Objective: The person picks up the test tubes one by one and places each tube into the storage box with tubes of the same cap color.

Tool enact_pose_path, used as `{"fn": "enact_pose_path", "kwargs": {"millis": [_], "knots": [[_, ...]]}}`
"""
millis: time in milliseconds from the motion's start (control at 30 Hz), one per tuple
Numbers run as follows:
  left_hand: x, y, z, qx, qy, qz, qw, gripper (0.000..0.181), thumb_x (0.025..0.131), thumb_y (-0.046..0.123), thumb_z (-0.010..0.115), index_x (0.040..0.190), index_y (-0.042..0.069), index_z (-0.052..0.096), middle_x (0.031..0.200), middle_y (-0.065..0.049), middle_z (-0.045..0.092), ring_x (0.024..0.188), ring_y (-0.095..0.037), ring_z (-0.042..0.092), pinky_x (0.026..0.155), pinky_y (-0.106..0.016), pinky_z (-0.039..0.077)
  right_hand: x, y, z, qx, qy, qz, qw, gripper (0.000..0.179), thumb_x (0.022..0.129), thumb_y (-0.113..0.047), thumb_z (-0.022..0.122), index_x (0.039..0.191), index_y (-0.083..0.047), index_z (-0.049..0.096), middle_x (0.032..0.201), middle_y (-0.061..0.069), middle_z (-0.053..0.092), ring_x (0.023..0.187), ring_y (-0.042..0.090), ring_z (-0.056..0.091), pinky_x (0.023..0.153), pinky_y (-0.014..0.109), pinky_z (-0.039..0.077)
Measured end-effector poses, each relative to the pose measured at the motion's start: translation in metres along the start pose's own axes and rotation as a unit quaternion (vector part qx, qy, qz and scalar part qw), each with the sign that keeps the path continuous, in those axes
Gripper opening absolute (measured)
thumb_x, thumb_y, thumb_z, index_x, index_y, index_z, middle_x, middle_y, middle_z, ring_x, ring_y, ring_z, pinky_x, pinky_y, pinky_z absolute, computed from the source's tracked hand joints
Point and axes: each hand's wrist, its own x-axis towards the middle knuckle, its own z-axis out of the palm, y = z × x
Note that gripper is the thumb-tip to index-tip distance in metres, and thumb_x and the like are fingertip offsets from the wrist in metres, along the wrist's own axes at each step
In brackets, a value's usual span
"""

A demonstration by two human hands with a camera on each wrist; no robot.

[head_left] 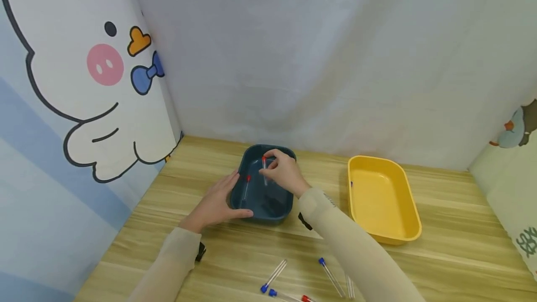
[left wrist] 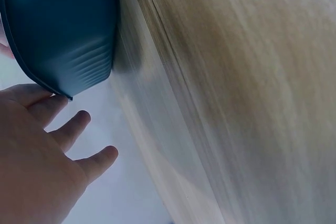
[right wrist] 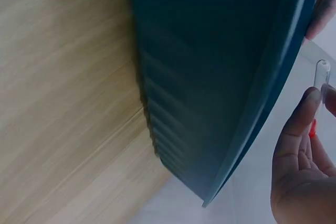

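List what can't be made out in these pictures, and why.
Head: the blue item in the yellow tray, partly hidden by its rim.
Head: most of the nearest red-capped tube, cut off by the bottom edge.
Right wrist: part of the held tube, behind the right hand.
Both wrist views: the dark tray's inside, behind its wall.
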Motion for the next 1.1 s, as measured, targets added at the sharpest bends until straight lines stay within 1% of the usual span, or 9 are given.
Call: {"fn": "enact_pose_path", "kwargs": {"millis": [167,300,500,767,900,1100], "knots": [[-0.001,0.0,-0.001,0.0,0.007,0.004,1.0,0.123,0.076,0.071,0.079,0.167,0.015,0.018,0.175,-0.006,0.016,0.16,-0.042,0.018,0.12,-0.075,0.024,0.007,0.0,0.011,0.014,-0.02,0.013,0.9996,0.053,0.095,-0.02,0.076,0.142,-0.008,0.055,0.087,0.01,0.074,0.068,0.017,0.071,0.07,0.033,0.061],[-0.001,0.001,-0.001,-0.004,0.012,0.007,0.9999,0.122,0.076,0.069,0.08,0.166,0.013,0.02,0.175,-0.007,0.017,0.16,-0.042,0.018,0.12,-0.074,0.025,0.011,0.0,0.017,0.027,-0.025,0.02,0.9991,0.051,0.095,-0.018,0.076,0.14,-0.006,0.056,0.089,0.013,0.074,0.069,0.019,0.072,0.072,0.037,0.064],[0.001,-0.002,0.001,0.005,0.016,0.009,0.9998,0.122,0.076,0.07,0.08,0.166,0.012,0.022,0.174,-0.007,0.018,0.159,-0.041,0.02,0.121,-0.072,0.026,0.014,0.004,0.023,0.031,-0.02,0.039,0.9986,0.048,0.094,-0.018,0.077,0.136,-0.005,0.058,0.088,0.014,0.074,0.067,0.017,0.071,0.069,0.032,0.063],[0.001,-0.002,0.001,0.002,0.018,0.005,0.9998,0.123,0.074,0.071,0.08,0.166,0.014,0.022,0.174,-0.005,0.019,0.16,-0.039,0.02,0.121,-0.07,0.027,0.021,0.014,0.028,0.04,-0.011,0.05,0.9979,0.048,0.094,-0.018,0.077,0.136,-0.006,0.058,0.09,0.015,0.074,0.068,0.017,0.071,0.067,0.031,0.063],[0.001,-0.003,0.001,0.011,0.019,0.005,0.9997,0.123,0.074,0.072,0.08,0.165,0.013,0.023,0.174,-0.006,0.02,0.16,-0.038,0.021,0.122,-0.069,0.028,0.021,0.017,0.031,0.042,-0.019,0.065,0.9968,0.05,0.094,-0.018,0.077,0.137,-0.005,0.057,0.09,0.014,0.074,0.067,0.016,0.071,0.067,0.031,0.062],[0.001,-0.003,0.002,0.015,0.02,0.007,0.9997,0.123,0.073,0.072,0.08,0.165,0.013,0.024,0.174,-0.005,0.02,0.16,-0.038,0.021,0.123,-0.068,0.028,0.021,0.021,0.039,0.034,-0.036,0.086,0.9951,0.047,0.093,-0.018,0.077,0.134,-0.002,0.059,0.086,0.013,0.077,0.063,0.014,0.07,0.067,0.031,0.062]]}}
